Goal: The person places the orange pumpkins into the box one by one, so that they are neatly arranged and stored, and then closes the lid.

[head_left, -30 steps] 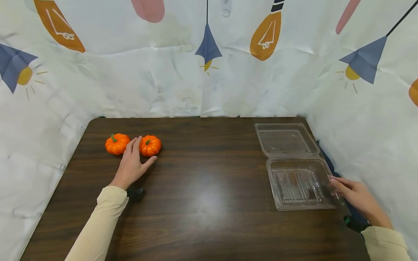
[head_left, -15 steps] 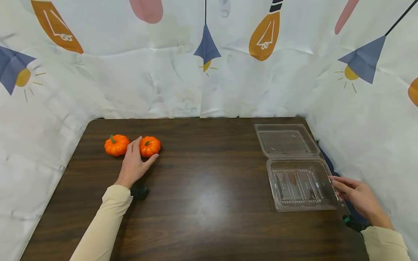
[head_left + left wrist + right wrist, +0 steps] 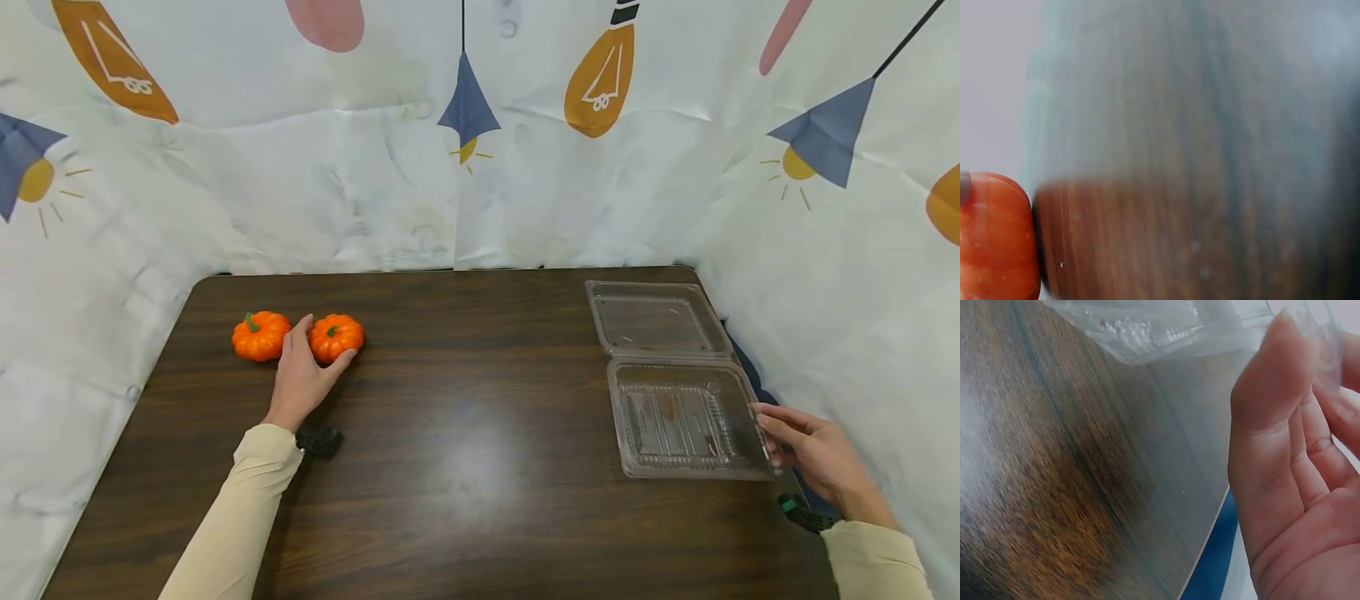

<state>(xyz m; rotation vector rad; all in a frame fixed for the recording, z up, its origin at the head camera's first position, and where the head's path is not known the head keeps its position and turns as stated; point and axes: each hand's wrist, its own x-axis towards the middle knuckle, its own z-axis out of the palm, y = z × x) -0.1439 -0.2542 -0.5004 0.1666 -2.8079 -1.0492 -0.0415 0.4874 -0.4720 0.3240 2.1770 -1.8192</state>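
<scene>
My left hand (image 3: 300, 377) spans the right one of two small orange pumpkins, fingers along its left side and thumb at its front right. This pumpkin (image 3: 337, 336) sits on the table, and a fingertip touches an orange pumpkin (image 3: 997, 240) in the left wrist view. The other pumpkin (image 3: 260, 337), with a green stem, lies just left of my fingers. At the table's right side, my right hand (image 3: 813, 454) pinches the rim of a clear plastic clamshell container (image 3: 678, 421) between thumb and fingers. Its lid (image 3: 660, 318) lies folded back behind the base.
The dark wooden table (image 3: 465, 417) extends between the pumpkins and the container. A white printed cloth (image 3: 337, 192) hangs along the back and both sides. Dark blue material (image 3: 1213, 556) shows beyond the table's right edge.
My left thumb has drawn in against the right pumpkin. The right hand keeps its hold on the container rim, and the whole view has shifted slightly.
</scene>
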